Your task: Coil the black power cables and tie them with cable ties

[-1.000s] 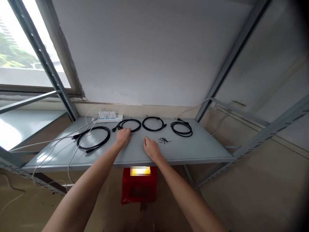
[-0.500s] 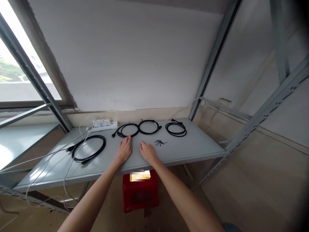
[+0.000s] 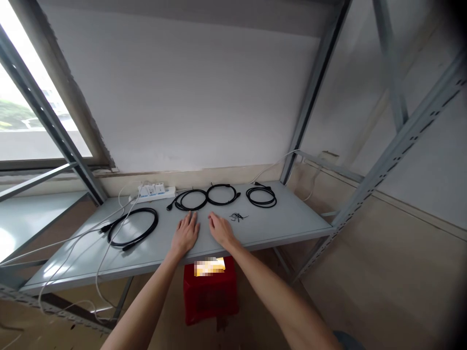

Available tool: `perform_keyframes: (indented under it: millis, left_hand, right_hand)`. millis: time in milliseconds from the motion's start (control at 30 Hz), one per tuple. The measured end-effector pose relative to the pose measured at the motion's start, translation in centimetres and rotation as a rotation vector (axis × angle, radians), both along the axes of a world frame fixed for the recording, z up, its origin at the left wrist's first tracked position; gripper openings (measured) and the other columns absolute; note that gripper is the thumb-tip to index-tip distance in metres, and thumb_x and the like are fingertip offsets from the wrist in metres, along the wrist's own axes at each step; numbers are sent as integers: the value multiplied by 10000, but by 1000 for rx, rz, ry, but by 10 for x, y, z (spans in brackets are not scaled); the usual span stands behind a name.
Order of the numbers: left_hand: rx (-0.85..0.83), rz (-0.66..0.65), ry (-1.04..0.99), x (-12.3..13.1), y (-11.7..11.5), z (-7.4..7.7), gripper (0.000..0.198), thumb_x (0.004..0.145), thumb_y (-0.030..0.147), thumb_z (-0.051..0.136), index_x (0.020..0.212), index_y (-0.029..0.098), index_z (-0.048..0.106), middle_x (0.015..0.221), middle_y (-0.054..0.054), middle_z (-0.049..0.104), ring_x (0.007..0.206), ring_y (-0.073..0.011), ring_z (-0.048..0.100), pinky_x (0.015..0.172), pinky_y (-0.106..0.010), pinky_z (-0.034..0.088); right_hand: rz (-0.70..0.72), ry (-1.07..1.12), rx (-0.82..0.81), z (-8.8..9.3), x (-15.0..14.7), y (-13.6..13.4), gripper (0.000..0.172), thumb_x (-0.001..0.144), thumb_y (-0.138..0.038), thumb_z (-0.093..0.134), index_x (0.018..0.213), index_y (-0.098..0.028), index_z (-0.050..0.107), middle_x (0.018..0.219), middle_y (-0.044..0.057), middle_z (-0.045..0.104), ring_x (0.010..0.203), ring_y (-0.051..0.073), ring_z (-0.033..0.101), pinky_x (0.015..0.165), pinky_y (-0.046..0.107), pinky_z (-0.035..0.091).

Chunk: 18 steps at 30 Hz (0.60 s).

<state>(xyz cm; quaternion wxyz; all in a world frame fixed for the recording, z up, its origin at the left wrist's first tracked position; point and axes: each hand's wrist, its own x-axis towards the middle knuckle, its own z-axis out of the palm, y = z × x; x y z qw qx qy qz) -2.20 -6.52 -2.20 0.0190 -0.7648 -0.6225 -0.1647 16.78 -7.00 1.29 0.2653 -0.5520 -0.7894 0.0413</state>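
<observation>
My left hand (image 3: pixel 186 233) lies flat on the grey shelf top (image 3: pixel 292 218), palm down with its fingers a little spread. Just beyond its fingertips is a coiled black cable (image 3: pixel 193 190), touching a second black coil (image 3: pixel 222 204) on its right. My right hand (image 3: pixel 220 230) rests on the shelf with its fingers curled in; nothing shows in them. Right of it lies a small heap of short black ties (image 3: pixel 238 217). Another coiled black cable (image 3: pixel 261 206) sits farther right. A larger black loop of cable (image 3: pixel 156 221) lies to the left.
A white power strip (image 3: pixel 156 194) with plugs stands at the back wall. Thin white cords (image 3: pixel 78 236) cross the shelf's left end and hang over its edge. Metal uprights (image 3: pixel 317 82) frame the shelf. Below its front edge is a red stool (image 3: pixel 211 294).
My left hand's fingers have spread slightly and drawn back a little from the coil. My right hand has barely moved. The view has shifted slightly; the cables and ties lie as before.
</observation>
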Motion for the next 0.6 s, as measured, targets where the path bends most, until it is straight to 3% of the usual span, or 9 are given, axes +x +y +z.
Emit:
perform_keyframes:
  millis: [133, 200, 300, 367, 400, 467, 600]
  left_hand:
    - [-20, 0, -6, -1, 2, 1, 608, 1079, 470, 233, 1592, 178, 380, 1656, -148, 393, 1536, -299, 359, 1248, -493, 285]
    - [-13, 5, -10, 0, 3, 0, 594, 1077, 478, 251, 1574, 194, 408, 1653, -142, 401, 1537, -297, 357, 1249, -492, 282]
    - [0, -2, -18, 0, 2, 1, 585, 1078, 485, 261, 1555, 196, 436, 1652, -148, 402, 1535, -299, 359, 1249, -498, 279]
    - [-2, 0, -18, 0, 1, 2, 582, 1080, 479, 262, 1547, 188, 450, 1653, -151, 398, 1533, -304, 361, 1246, -509, 285]
    - [-6, 2, -16, 1, 1, 3, 581, 1081, 475, 260, 1544, 184, 456, 1653, -150, 398, 1533, -303, 360, 1245, -510, 288]
    - [-11, 9, -9, 1, 0, 5, 580, 1084, 463, 249, 1540, 176, 464, 1651, -144, 404, 1535, -293, 358, 1247, -499, 293]
    - [-1, 21, -10, 2, -1, 7, 571, 1088, 443, 239, 1527, 171, 481, 1642, -129, 422, 1525, -285, 372, 1245, -488, 303]
  right_hand:
    - [3, 2, 187, 26, 52, 30, 358, 1005, -119, 379, 1277, -191, 600, 1267, 117, 683, 1160, 217, 625, 953, 304, 449]
    - [-97, -111, 214, 44, 94, 55, 450, 962, -108, 438, 1398, -148, 541, 1349, 169, 632, 1250, 270, 564, 1038, 361, 415]
    - [-199, -397, 5, 61, 154, 87, 717, 837, -147, 663, 1513, -76, 433, 1456, 259, 535, 1381, 374, 446, 1104, 432, 366]
    - [-239, -569, -260, 62, 182, 98, 724, 814, -178, 723, 1487, -86, 472, 1453, 258, 540, 1403, 376, 435, 1117, 427, 359]
    - [-246, -589, -335, 60, 191, 100, 669, 805, -172, 736, 1437, -91, 531, 1381, 250, 599, 1337, 374, 509, 1078, 422, 397]
    - [-244, -596, -413, 51, 202, 100, 526, 845, -159, 695, 1360, -104, 603, 1272, 226, 665, 1181, 353, 625, 980, 404, 461]
    - [-215, -571, -446, 32, 215, 93, 458, 970, -177, 540, 1421, -102, 561, 1236, 216, 682, 1086, 328, 669, 902, 386, 479]
